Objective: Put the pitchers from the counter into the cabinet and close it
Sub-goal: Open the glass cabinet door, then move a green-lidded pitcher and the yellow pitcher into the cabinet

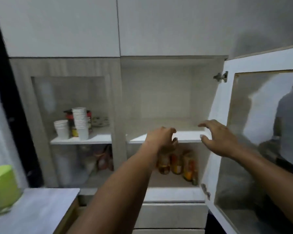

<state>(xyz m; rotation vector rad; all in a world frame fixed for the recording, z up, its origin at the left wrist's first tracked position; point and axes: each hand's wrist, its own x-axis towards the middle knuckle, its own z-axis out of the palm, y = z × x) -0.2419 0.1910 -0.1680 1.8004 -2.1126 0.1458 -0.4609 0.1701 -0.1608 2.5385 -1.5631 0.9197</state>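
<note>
The cabinet's right compartment stands open, and its upper shelf (184, 138) is bare and white. The glass door (254, 132) is swung out to the right. My left hand (161, 138) hovers at the shelf's front edge, fingers curled, holding nothing. My right hand (218, 137) is spread open beside it near the door's hinge side, also with nothing in it. A green pitcher (2, 186) sits at the far left on the counter (41, 210), partly cut off by the frame.
Several jars (178, 163) stand on the lower shelf behind my left wrist. The closed left compartment holds stacked white cups (80, 122) behind glass. Drawers (172, 215) lie below the open compartment. A person is reflected in the door's glass.
</note>
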